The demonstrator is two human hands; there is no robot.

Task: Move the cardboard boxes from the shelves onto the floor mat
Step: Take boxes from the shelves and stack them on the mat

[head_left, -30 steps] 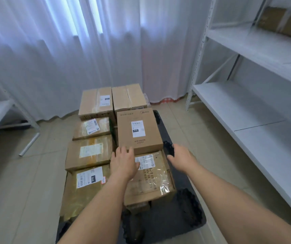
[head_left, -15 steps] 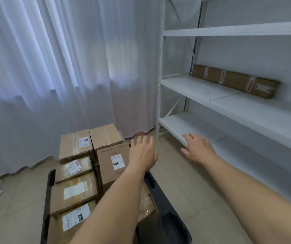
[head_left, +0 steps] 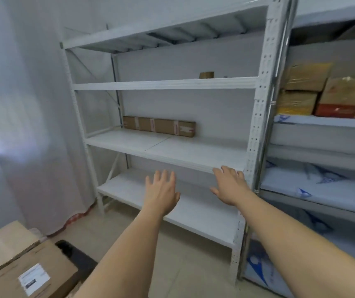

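Long brown cardboard box (head_left: 159,126) seen on white middle shelf (head_left: 193,153), above and beyond both hands, long axis along shelf; left hand (head_left: 161,193) nearer, right hand (head_left: 229,186) likewise spread, nothing held.

White painted perforated metal shelving rack (head_left: 258,117), matt boards. Long brown matt cardboard box (head_left: 159,126) on it, paper tape bands. Brown cardboard box with a white paper label (head_left: 28,274) by my arm, matt. Glossy film-wrapped yellow parcels (head_left: 301,91). Sheer white cloth curtain (head_left: 21,104).
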